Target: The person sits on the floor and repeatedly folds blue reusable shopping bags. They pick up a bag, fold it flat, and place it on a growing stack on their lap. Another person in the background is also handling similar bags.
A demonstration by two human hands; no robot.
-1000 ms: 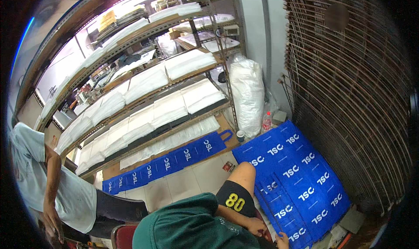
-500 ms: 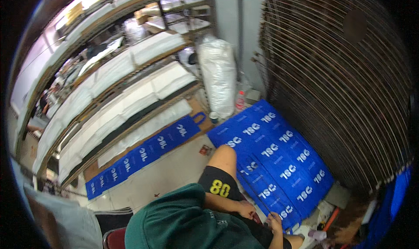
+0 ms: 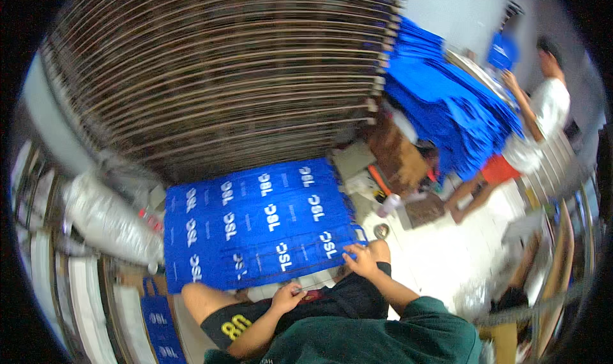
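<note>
I sit with both hands over my lap. My left hand (image 3: 287,297) is closed by my left thigh, its fingers curled round something small and dark that I cannot make out. Above my right knee, my right hand (image 3: 361,260) has its fingers bent together as in a pinch; what lies in them is too small to tell. A thin dark line seems to run between the hands, but it is blurred. Just beyond my knees lies a wide blue printed fabric sheet (image 3: 249,236) with white lettering, nearest to the right hand.
A tall rack of many thin slats (image 3: 242,77) stands behind the sheet. Plastic-wrapped rolls (image 3: 105,217) are at the left, near a blue strip with a handle (image 3: 159,322). At the right, blue fabric (image 3: 447,102) hangs in a heap beside another person (image 3: 543,115). A pale bottle (image 3: 388,204) stands closer.
The view has swung to the right, bringing the blue heap and the other person into sight. My hands have come apart from each other.
</note>
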